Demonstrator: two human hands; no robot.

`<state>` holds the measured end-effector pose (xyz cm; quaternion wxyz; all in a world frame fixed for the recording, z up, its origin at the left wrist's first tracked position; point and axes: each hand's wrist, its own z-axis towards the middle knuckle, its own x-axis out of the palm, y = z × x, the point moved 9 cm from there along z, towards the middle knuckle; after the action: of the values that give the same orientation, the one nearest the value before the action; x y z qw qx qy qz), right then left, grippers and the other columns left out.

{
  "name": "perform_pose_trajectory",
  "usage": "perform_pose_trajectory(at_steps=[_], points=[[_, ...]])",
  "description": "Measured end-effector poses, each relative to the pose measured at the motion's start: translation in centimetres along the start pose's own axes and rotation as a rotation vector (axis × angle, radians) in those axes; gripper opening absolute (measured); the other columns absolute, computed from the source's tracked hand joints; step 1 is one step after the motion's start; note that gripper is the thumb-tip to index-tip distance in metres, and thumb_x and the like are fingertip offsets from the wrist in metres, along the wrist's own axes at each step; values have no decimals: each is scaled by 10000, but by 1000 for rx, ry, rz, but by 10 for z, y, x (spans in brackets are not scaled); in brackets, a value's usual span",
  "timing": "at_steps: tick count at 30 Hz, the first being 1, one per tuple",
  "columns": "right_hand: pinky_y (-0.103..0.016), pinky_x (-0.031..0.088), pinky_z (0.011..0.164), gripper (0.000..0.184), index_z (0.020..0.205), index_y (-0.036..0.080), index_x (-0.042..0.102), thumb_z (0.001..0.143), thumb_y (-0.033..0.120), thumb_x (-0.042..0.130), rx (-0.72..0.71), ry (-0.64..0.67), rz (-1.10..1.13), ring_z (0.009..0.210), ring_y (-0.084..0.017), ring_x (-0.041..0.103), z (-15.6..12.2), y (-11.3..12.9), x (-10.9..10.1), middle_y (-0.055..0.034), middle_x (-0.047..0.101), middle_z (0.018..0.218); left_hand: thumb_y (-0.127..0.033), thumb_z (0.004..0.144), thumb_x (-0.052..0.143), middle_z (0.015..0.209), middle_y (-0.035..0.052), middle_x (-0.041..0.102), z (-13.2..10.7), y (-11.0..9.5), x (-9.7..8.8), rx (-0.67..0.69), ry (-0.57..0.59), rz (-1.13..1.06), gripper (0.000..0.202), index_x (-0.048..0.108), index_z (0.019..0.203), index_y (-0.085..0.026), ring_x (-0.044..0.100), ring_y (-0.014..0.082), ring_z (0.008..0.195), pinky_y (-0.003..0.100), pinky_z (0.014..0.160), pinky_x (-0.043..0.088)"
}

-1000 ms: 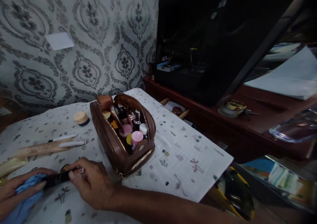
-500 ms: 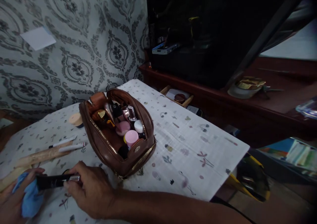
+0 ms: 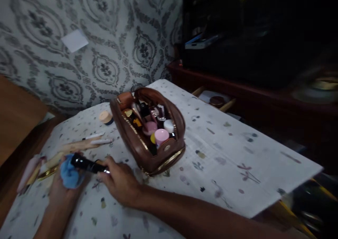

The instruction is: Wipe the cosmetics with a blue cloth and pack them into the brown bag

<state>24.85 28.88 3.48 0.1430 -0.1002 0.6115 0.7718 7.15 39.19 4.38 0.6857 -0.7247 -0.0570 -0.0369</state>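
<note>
My right hand (image 3: pixel 120 182) pinches a black cosmetic tube (image 3: pixel 86 164) by its silver end and holds it just above the patterned tablecloth (image 3: pixel 224 151). My left hand (image 3: pixel 62 193) is closed round a blue cloth (image 3: pixel 69 173) that lies against the tube's other end. Just right of both hands stands an open brown leather makeup bag (image 3: pixel 148 129), packed with several bottles and pink-capped jars.
A small beige-lidded jar (image 3: pixel 105 117) sits behind the bag. Two white pencils (image 3: pixel 96 138) and several long beige and gold tubes (image 3: pixel 52 159) lie at the left. A dark wooden cabinet (image 3: pixel 237 91) with an open drawer stands at the right. Patterned wallpaper is behind.
The view has swung left, so everything sits further right in frame. The blue cloth has slid from the tube's base up round its end. The bag has not moved on the table.
</note>
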Motion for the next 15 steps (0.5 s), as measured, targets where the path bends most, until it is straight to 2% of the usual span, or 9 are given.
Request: perform_pose_trajectory(at_steps=[1,3,5,10,12,15], points=[[-255,423,634,172,1079,229,572,948,332,529,10,-10,33,745,-196,667,1,-2,0,-20,709,840,-505,808,678,762,-10,706,1,6,-3,-42,-52,-49,304,685,849,-203,631,122,625,202,528,562],[-236,395,599,125,1003,223,578,957,308,500,26,-15,99,650,-162,613,3,-6,2,10,645,712,-535,719,750,759,2,716,-1,11,3,-81,-21,-102,393,693,865,-174,571,93,523,159,389,460],[-224,367,563,137,926,219,573,967,296,468,28,-14,146,567,-138,546,5,-8,5,36,567,620,-545,692,776,781,3,720,-3,9,11,-62,25,-118,423,687,869,-171,567,81,533,149,408,456],[-230,330,529,263,773,216,532,977,330,411,18,32,163,512,-129,485,8,-11,11,45,489,550,-595,809,640,676,-12,649,-1,13,14,-3,50,-94,424,658,849,-174,572,92,554,180,489,465],[-240,342,545,270,799,214,550,977,356,404,6,66,135,547,-143,518,8,-10,14,32,517,575,-608,786,656,654,-6,642,3,19,9,6,25,-105,442,646,797,-166,570,98,549,195,503,460],[-255,348,566,209,971,218,590,941,387,470,-43,113,46,608,-168,556,7,-6,18,18,584,656,-603,768,677,627,-6,628,5,24,5,31,-4,-126,431,635,751,-175,584,121,565,226,536,461]])
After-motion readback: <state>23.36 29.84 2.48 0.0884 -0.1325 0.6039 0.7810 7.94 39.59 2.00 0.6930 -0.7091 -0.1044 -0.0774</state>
